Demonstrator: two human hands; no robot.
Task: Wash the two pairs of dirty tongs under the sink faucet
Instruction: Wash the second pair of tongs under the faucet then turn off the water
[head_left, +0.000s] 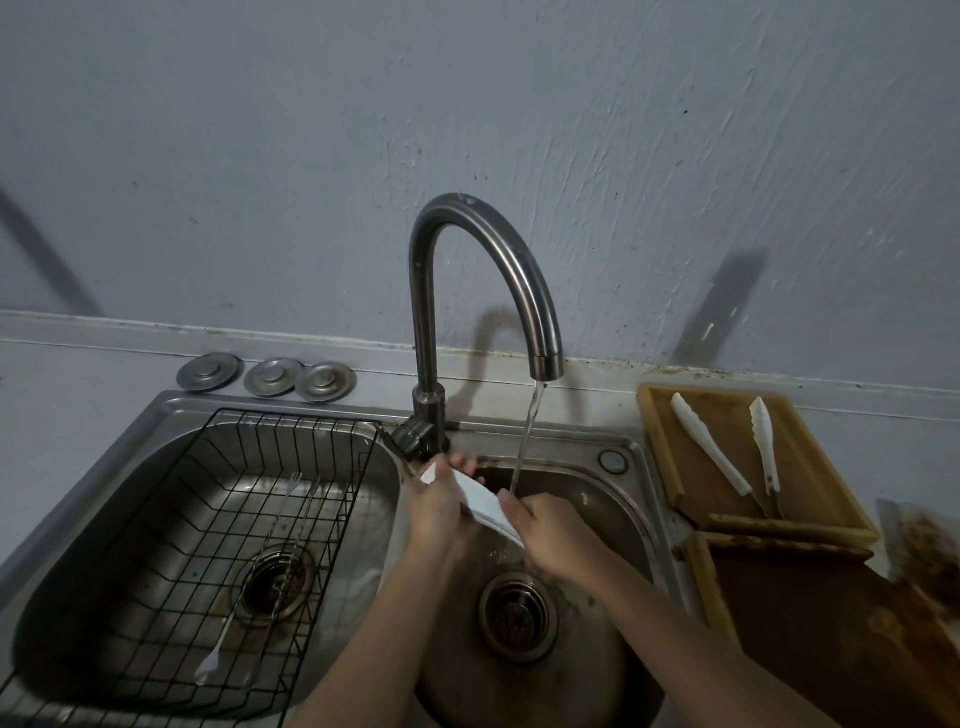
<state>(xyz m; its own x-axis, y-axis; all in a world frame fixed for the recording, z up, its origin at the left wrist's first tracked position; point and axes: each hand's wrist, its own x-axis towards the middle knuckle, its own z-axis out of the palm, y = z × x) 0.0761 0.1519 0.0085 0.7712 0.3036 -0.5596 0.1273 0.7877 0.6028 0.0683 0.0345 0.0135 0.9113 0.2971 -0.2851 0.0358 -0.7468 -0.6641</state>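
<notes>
No readable text, labels, brands or numbers on anything in view

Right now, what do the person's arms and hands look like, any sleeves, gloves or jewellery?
Both forearms are bare as far as the picture shows; no sleeves reach into view. The left hand and right hand wear no gloves. No rings, watch or bracelets are visible, though the dim light hides fine detail.
</notes>
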